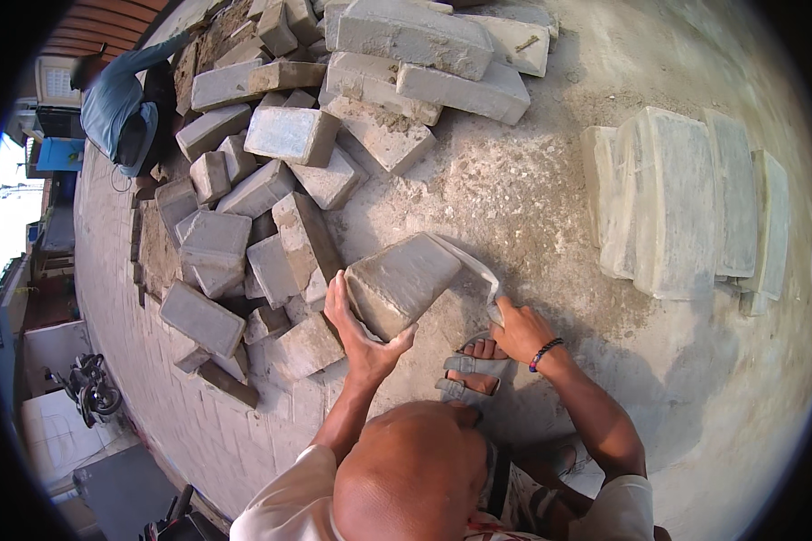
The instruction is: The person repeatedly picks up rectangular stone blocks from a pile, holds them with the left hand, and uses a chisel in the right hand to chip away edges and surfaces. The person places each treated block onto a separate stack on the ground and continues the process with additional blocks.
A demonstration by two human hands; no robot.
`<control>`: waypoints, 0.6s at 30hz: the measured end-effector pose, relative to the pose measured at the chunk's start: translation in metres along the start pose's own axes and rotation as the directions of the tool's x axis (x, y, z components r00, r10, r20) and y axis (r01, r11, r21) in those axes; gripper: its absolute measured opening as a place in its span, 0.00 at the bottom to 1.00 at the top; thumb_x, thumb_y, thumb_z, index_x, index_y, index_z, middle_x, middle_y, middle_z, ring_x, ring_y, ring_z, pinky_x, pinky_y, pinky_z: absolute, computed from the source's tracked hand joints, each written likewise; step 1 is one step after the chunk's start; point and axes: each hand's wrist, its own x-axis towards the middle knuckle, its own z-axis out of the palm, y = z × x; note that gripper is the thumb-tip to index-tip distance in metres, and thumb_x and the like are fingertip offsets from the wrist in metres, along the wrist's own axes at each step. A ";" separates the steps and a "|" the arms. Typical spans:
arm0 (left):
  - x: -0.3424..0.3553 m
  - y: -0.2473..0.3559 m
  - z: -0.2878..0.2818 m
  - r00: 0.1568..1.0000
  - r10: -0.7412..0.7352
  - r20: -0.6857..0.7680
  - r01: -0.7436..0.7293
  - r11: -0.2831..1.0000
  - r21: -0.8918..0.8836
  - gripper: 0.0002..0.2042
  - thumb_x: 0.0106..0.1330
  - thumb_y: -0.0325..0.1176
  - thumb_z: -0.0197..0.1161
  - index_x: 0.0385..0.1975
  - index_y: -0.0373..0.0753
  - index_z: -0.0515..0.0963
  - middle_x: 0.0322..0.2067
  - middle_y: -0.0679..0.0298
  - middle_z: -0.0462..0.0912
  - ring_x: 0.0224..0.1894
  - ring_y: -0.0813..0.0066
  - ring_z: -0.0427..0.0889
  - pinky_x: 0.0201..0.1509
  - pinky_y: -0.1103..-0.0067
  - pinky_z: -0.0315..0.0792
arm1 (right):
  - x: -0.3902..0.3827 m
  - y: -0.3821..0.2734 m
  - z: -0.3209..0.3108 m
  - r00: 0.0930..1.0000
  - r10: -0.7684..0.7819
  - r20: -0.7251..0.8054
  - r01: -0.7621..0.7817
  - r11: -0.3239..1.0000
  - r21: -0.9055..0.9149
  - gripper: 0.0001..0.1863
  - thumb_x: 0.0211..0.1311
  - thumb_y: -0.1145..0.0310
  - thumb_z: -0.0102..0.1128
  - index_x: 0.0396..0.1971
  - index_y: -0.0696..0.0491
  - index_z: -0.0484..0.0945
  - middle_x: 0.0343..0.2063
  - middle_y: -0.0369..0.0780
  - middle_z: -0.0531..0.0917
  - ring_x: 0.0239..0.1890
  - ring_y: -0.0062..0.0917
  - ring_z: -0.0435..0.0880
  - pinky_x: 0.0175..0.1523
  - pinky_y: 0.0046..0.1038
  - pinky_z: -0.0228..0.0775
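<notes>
My left hand point(363, 335) grips a grey concrete paving block point(410, 275) from its left and lower side, fingers and thumb spread around its near end. The block is tilted above the ground. In my right hand point(523, 334) is a bent grey blade-like tool point(472, 263). Its thin strip runs along the block's right edge and seems to touch it; its exact kind is unclear. My fingers hide the tool's grip. A sandalled foot point(472, 374) stands just below the block.
A loose heap of paving blocks point(216, 239) lies to the left and far side. At the right, several blocks point(672, 203) stand in a row. Another person in a blue shirt point(113, 108) bends at the heap's far left. A motorcycle point(90, 388) is farther left.
</notes>
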 end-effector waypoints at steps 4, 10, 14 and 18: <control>-0.001 0.002 0.000 0.999 -0.035 -0.020 0.033 0.996 -0.087 0.60 0.38 0.43 0.78 0.71 0.33 0.45 0.68 0.45 0.50 0.72 0.47 0.48 0.73 0.59 0.50 | -0.023 -0.036 -0.040 0.992 -0.108 -0.069 0.117 0.982 0.148 0.22 0.61 0.61 0.58 0.49 0.59 0.68 0.29 0.57 0.82 0.35 0.55 0.82 0.39 0.51 0.73; 0.002 0.007 0.008 0.998 -0.050 -0.049 0.044 0.993 -0.108 0.61 0.38 0.41 0.79 0.71 0.32 0.44 0.68 0.45 0.50 0.72 0.46 0.48 0.73 0.59 0.49 | -0.066 -0.065 -0.036 0.931 -0.312 -0.188 0.356 0.892 0.278 0.21 0.61 0.59 0.59 0.46 0.59 0.69 0.28 0.55 0.82 0.33 0.54 0.82 0.38 0.50 0.74; 0.000 0.005 0.009 0.998 -0.046 -0.034 0.043 0.995 -0.088 0.61 0.38 0.41 0.79 0.71 0.32 0.43 0.67 0.45 0.50 0.72 0.47 0.49 0.73 0.60 0.50 | -0.033 -0.041 -0.039 0.996 -0.061 0.071 0.065 0.996 -0.057 0.18 0.61 0.62 0.57 0.44 0.59 0.69 0.26 0.57 0.82 0.33 0.53 0.83 0.38 0.51 0.74; 0.000 -0.004 0.007 0.997 -0.057 -0.052 0.050 0.990 -0.135 0.61 0.39 0.42 0.79 0.71 0.32 0.42 0.67 0.46 0.50 0.71 0.48 0.49 0.73 0.60 0.50 | -0.026 -0.050 -0.068 0.992 -0.125 0.014 0.125 0.992 -0.003 0.18 0.61 0.61 0.58 0.43 0.59 0.70 0.26 0.57 0.82 0.33 0.53 0.83 0.38 0.50 0.75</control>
